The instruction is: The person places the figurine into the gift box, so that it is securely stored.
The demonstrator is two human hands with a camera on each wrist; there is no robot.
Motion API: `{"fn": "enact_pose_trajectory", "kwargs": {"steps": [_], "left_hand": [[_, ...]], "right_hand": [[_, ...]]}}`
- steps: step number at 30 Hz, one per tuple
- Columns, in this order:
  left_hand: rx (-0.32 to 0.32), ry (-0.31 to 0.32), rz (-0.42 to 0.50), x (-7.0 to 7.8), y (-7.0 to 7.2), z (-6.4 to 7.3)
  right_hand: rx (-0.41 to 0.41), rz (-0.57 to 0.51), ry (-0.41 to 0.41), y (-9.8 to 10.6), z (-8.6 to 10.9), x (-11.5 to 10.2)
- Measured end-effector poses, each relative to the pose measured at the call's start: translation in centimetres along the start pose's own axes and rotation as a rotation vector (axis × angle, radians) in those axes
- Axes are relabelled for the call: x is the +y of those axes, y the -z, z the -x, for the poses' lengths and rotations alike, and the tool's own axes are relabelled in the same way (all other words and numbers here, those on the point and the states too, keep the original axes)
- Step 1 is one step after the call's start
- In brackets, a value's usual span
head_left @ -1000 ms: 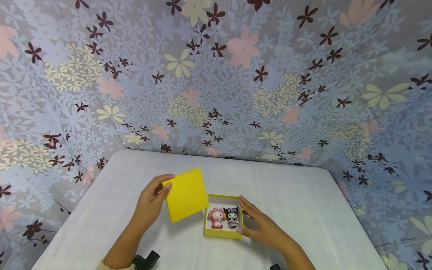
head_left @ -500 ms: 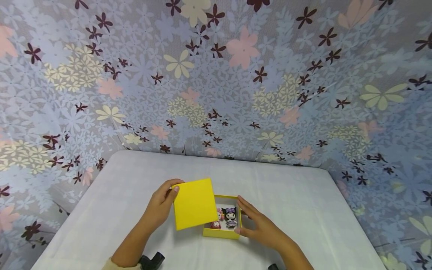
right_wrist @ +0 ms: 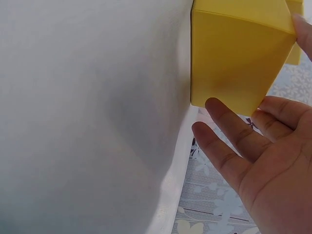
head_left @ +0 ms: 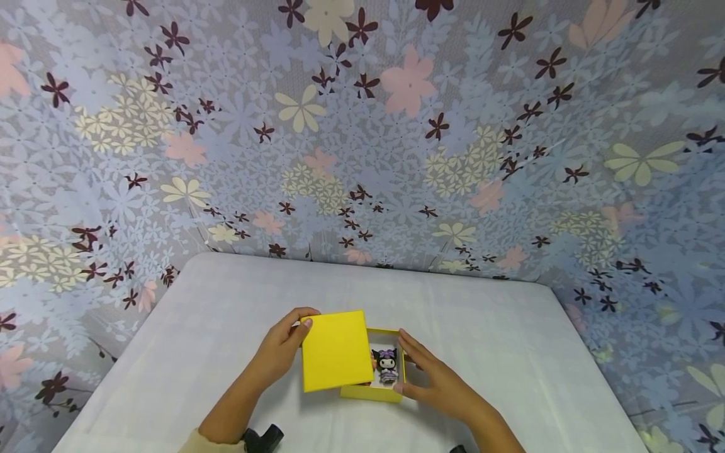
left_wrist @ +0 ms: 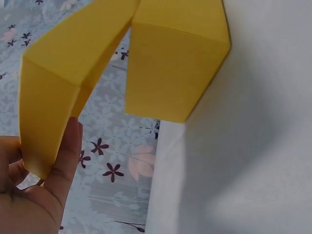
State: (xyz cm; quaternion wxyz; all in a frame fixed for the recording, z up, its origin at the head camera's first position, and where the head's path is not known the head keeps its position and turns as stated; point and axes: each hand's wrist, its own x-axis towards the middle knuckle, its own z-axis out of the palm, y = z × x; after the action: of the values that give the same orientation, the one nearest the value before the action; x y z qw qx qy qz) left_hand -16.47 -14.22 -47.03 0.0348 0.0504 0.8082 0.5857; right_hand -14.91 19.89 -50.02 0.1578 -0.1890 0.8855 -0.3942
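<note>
My left hand (head_left: 279, 352) pinches the left edge of a square yellow box lid (head_left: 337, 350), thumb on top. The lid is held slightly tilted over the left part of an open yellow box (head_left: 370, 394). Inside the box's white interior lies a figurine with a black hood and purple bow (head_left: 387, 366). A pink figurine beside it is almost wholly hidden by the lid. My right hand (head_left: 438, 384) holds the box at its right side, thumb at the near corner and a finger at the far corner. In the right wrist view, other fingers (right_wrist: 229, 122) spread along the box wall.
The box stands on a table with a white cloth (head_left: 481, 327). Floral fabric (head_left: 362, 157) rises behind the table and hangs around its sides. Black wrist camera mounts (head_left: 264, 438) show near the bottom edge.
My left hand has brought the lid rightward and down over the box, levelling it somewhat. It now covers most of the pink figurine. My right hand and the box have barely moved.
</note>
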Motion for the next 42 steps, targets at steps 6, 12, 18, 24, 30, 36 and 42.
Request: {"fn": "enact_pose_trajectory", "kwargs": {"steps": [6,12,18,24,30,36,42], "left_hand": [[-0.004,0.027,0.034,-0.6,-0.3,-0.6],[0.028,0.036,0.03,-1.3,-0.7,-1.2],[0.069,0.031,-0.054,-1.8,-1.0,-1.5],[0.063,0.029,-0.112,-1.7,-1.4,-1.3],[-0.1,0.04,-0.1,-1.8,-2.1,-1.2],[-0.186,0.074,-0.146,-1.7,-2.6,-1.0],[-0.257,0.044,-0.101,-1.8,-2.9,-0.8]], "right_hand": [[0.006,0.002,0.01,0.1,0.3,-0.1],[0.002,0.013,0.021,0.0,0.3,-0.1],[0.007,0.016,0.023,0.0,0.3,-0.1],[0.003,0.012,0.027,-0.1,0.3,-0.2],[0.004,0.019,0.02,-0.1,0.3,-0.2],[0.003,0.021,0.018,-0.1,0.1,-0.2],[0.014,0.013,0.008,-0.2,0.1,-0.1]]}}
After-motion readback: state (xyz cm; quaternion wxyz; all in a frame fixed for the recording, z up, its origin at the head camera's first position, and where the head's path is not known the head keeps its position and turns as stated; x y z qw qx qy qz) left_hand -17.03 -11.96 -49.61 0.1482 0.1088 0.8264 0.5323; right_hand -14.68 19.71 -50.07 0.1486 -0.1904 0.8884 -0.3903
